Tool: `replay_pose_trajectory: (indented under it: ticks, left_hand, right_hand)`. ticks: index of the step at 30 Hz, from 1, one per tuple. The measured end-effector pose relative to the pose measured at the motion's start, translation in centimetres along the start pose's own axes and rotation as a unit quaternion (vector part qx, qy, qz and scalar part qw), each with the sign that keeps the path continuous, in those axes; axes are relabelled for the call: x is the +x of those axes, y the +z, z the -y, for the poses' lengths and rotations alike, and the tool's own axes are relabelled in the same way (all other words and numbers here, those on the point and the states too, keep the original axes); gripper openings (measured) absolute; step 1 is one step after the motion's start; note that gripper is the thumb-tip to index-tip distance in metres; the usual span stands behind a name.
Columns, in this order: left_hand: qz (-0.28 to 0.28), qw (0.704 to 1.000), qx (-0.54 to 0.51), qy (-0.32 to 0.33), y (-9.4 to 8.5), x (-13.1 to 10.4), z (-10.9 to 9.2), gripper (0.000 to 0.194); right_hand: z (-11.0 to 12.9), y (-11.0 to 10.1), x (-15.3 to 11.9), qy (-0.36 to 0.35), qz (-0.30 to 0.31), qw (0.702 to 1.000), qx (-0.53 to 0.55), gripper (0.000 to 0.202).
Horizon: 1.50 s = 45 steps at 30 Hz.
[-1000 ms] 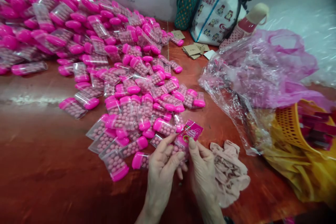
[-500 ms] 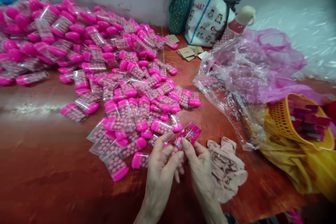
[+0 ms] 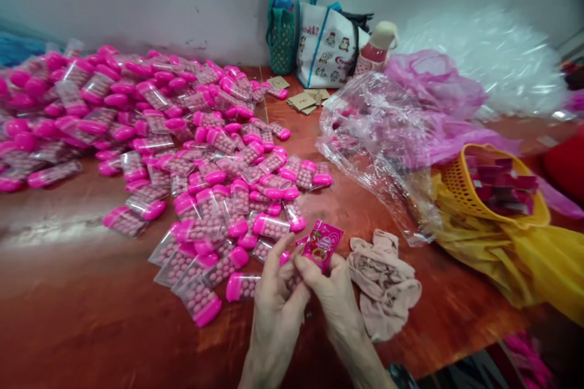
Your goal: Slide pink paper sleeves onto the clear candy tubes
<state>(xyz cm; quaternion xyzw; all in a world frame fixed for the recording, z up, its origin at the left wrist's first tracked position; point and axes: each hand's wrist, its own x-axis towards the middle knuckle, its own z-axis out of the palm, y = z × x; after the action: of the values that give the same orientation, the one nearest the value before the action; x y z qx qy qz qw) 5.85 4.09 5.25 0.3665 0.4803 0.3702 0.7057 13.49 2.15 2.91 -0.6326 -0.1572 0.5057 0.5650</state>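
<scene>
My left hand (image 3: pixel 276 310) is closed around a clear candy container (image 3: pixel 292 281), mostly hidden by the fingers; some pink balls show through it. Between the thumb and fingers of my right hand (image 3: pixel 333 292) is a printed pink label (image 3: pixel 323 242) with cartoon and swirl patterns. Both hands meet in front of me, touching at the fingertips. Just left of them lies a pink-capped container (image 3: pixel 244 287), at the near end of a big spread pile of similar containers (image 3: pixel 219 213). To the right of my right hand sits a crumpled beige cloth (image 3: pixel 385 285).
A yellow basket (image 3: pixel 465 185) of dark pink pieces stands at right on yellow plastic (image 3: pixel 493 264). Crumpled clear plastic (image 3: pixel 369 127) and a pink bag (image 3: pixel 438 85) lie behind it. Along the wall are a white bag (image 3: pixel 326 42), a bottle (image 3: pixel 376 51) and cardboard pieces (image 3: pixel 305 101).
The label has tilted more upright and its printed face now shows more fully. My right thumb has moved left, closer to my left hand. The camera view has shifted slightly.
</scene>
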Motion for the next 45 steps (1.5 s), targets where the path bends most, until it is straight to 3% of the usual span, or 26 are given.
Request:
replay_pose_trajectory:
  ticks: [3, 6, 8, 14, 18, 20, 23, 25, 28, 31, 33, 36, 41, 45]
  left_hand:
    - [-0.005, 1.000, -0.019, -0.002, -0.1, 0.3, 0.2, 0.054]
    - [0.040, 0.999, -0.022, -0.005, -0.5, 0.5, 0.1, 0.056]
    - [0.055, 0.998, -0.023, -0.004, -0.6, 0.5, 0.0, 0.056]
    - [-0.001, 0.998, -0.067, 0.020, -0.7, 0.5, 0.3, 0.054]
    - [-0.006, 0.997, -0.073, -0.019, -1.9, 0.9, 0.5, 0.047]
    - [-0.036, 0.999, -0.029, -0.018, -2.8, 1.1, 0.4, 0.041]
    - [-0.107, 0.994, 0.019, -0.012, -3.3, 1.5, 0.2, 0.029]
    - [-0.104, 0.993, -0.025, -0.039, -2.9, 1.8, 0.0, 0.024]
    - [-0.058, 0.986, -0.135, -0.086, -1.8, 2.1, -0.2, 0.019]
    - [-0.072, 0.976, -0.192, -0.076, -1.0, 2.4, -0.3, 0.012]
    - [-0.085, 0.974, -0.202, -0.055, -0.7, 2.4, -0.2, 0.009]
    - [-0.081, 0.974, -0.208, -0.033, -0.7, 2.3, -0.1, 0.011]
    - [-0.058, 0.982, -0.175, -0.044, -0.1, 1.5, -0.4, 0.012]
    - [-0.002, 0.982, -0.171, -0.085, 0.7, 0.1, -0.5, 0.010]
  right_hand:
    - [0.3, -0.2, 0.1, 0.015, 0.038, 0.998, 0.040, 0.024]
    - [0.6, -0.2, 0.3, 0.022, 0.079, 0.990, 0.114, 0.027]
    - [0.6, 0.1, 0.2, 0.022, 0.076, 0.988, 0.135, 0.029]
    - [-0.4, 1.3, -0.8, 0.008, 0.030, 0.993, 0.116, 0.035]
    - [0.4, 0.7, -0.5, 0.012, 0.085, 0.990, 0.113, 0.029]
    - [1.2, -0.2, -0.2, -0.009, 0.121, 0.991, 0.064, 0.025]
    - [2.4, -1.5, 0.1, -0.096, 0.130, 0.981, -0.105, 0.019]
    - [2.8, -2.2, 0.0, -0.137, 0.122, 0.964, -0.195, 0.015]
    - [2.5, -3.0, -0.4, -0.133, 0.118, 0.959, -0.221, 0.011]
    - [1.7, -3.2, -1.0, -0.077, 0.117, 0.973, -0.186, 0.038]
    - [1.2, -2.9, -1.4, -0.046, 0.132, 0.982, -0.125, 0.046]
    - [0.8, -2.1, -1.6, -0.032, 0.143, 0.988, -0.056, 0.024]
    - [0.9, -1.4, -2.2, -0.041, 0.103, 0.991, -0.072, 0.018]
    - [1.3, -1.6, -2.8, -0.067, 0.060, 0.992, -0.088, 0.020]
